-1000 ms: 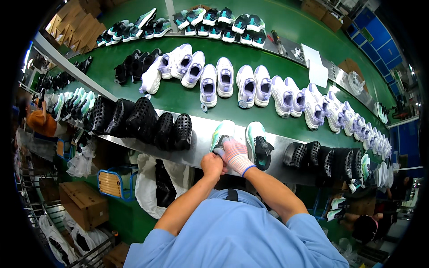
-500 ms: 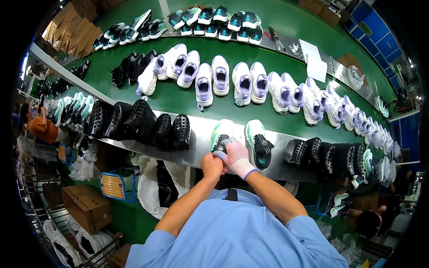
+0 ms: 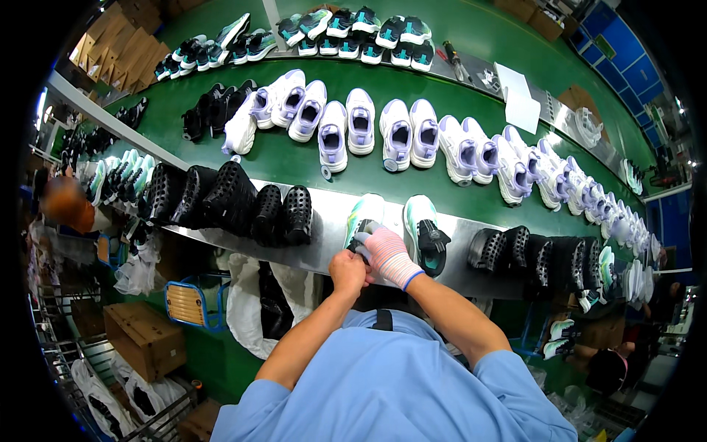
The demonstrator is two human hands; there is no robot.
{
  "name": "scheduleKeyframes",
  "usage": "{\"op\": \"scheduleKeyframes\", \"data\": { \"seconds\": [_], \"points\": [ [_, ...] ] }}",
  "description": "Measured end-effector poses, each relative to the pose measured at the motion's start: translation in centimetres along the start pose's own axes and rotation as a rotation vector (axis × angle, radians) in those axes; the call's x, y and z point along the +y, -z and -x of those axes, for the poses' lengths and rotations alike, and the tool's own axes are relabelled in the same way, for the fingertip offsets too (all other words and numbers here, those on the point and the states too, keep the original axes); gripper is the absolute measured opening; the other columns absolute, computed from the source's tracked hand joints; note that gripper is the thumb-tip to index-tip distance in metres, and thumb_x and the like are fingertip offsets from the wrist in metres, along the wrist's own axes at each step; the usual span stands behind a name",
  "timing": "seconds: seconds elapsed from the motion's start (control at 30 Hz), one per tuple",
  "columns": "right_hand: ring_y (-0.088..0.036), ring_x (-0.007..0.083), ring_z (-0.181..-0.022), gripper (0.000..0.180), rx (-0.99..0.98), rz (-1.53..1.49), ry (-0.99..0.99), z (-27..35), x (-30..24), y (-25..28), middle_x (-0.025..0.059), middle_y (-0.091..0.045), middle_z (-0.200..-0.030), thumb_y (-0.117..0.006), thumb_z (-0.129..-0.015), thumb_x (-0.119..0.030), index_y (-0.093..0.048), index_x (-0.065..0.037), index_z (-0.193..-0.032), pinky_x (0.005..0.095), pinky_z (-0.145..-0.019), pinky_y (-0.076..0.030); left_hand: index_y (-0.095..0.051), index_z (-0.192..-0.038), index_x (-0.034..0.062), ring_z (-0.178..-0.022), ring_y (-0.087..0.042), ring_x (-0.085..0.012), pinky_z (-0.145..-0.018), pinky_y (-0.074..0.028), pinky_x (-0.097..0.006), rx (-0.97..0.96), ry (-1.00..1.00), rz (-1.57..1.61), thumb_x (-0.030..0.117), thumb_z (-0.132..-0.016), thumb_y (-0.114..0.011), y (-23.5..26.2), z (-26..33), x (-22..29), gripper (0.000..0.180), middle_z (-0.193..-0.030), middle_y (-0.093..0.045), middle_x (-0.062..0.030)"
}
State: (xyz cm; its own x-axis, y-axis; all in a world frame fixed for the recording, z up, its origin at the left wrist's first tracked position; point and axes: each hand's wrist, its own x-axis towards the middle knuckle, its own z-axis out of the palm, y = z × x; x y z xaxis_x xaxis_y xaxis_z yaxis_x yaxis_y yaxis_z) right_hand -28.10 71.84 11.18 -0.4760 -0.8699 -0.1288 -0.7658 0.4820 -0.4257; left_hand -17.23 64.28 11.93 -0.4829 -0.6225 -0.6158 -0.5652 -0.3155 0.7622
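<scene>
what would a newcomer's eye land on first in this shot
Probably the long row of white-and-lilac shoes curving across the green work surface. Next, the striped glove on the right hand, at the near end of a pale-green shoe beside the bare left hand. A matching shoe stands just to the right.

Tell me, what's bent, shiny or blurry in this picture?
In the head view, the green worktop curves toward the rim; also in the head view, glare whitens part of the metal ledge, the person in orange looks blurred, and stripes on the gloved right hand show clearly.
</scene>
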Motion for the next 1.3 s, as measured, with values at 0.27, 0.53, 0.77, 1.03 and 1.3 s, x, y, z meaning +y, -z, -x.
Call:
{"op": "scheduleKeyframes", "data": {
  "seconds": [0.27,0.53,0.77,1.03,1.3],
  "points": [
    [-0.069,0.0394,-0.099,0.040,0.079,-0.143,-0.215,0.8,-1.4,1.1,0.0216,-0.067,-0.107,-0.075,-0.086,-0.042,-0.072,-0.006,-0.101,0.0490,-0.081,-0.058,-0.062,-0.079,-0.0048,-0.045,-0.065,-0.0227,-0.035,-0.047,-0.034,0.006,0.020,0.001,0.002,-0.093,-0.048,-0.1,0.2,0.0,0.021,-0.068,-0.068,-0.0166],
    [-0.069,0.0427,-0.102,0.036,-0.340,-0.047,0.043,-3.0,0.0,4.1,0.0258,-0.065,-0.113,-0.076,-0.076,-0.022,-0.075,-0.004,-0.106,0.0471,-0.089,-0.058,-0.062,-0.081,-0.0059,-0.046,-0.066,-0.0239,-0.035,-0.048,-0.035,-0.019,0.023,-0.027,-0.002,-0.088,-0.048,-0.6,0.2,-0.2,0.016,-0.067,-0.068,-0.0176],
    [-0.070,0.0397,-0.098,0.040,-0.378,-0.183,0.072,-3.6,1.7,4.6,0.0245,-0.070,-0.102,-0.077,-0.074,-0.028,-0.076,-0.004,-0.105,0.0434,-0.087,-0.057,-0.062,-0.083,-0.0048,-0.046,-0.066,-0.0238,-0.035,-0.047,-0.036,-0.017,0.047,0.012,0.001,-0.092,-0.050,-1.0,0.5,0.2,0.016,-0.068,-0.069,-0.0183],
    [-0.066,0.0387,-0.103,0.036,-0.037,-0.169,-0.083,1.1,1.0,2.2,0.0183,-0.066,-0.111,-0.077,-0.086,-0.036,-0.075,-0.012,-0.113,0.0461,-0.090,-0.055,-0.061,-0.083,-0.0027,-0.043,-0.062,-0.0210,-0.035,-0.045,-0.034,-0.055,0.034,0.045,0.005,-0.096,-0.048,-1.2,0.3,-0.9,0.019,-0.066,-0.065,-0.0147],
    [-0.064,0.0397,-0.106,0.036,0.061,-0.208,-0.005,2.4,2.3,1.4,0.0183,-0.066,-0.113,-0.077,-0.086,-0.033,-0.074,-0.011,-0.114,0.0480,-0.091,-0.054,-0.061,-0.082,-0.0020,-0.043,-0.062,-0.0201,-0.034,-0.045,-0.033,-0.056,-0.005,0.018,0.006,-0.096,-0.051,-1.9,0.3,-1.3,0.019,-0.065,-0.065,-0.0138]
  ]
}}
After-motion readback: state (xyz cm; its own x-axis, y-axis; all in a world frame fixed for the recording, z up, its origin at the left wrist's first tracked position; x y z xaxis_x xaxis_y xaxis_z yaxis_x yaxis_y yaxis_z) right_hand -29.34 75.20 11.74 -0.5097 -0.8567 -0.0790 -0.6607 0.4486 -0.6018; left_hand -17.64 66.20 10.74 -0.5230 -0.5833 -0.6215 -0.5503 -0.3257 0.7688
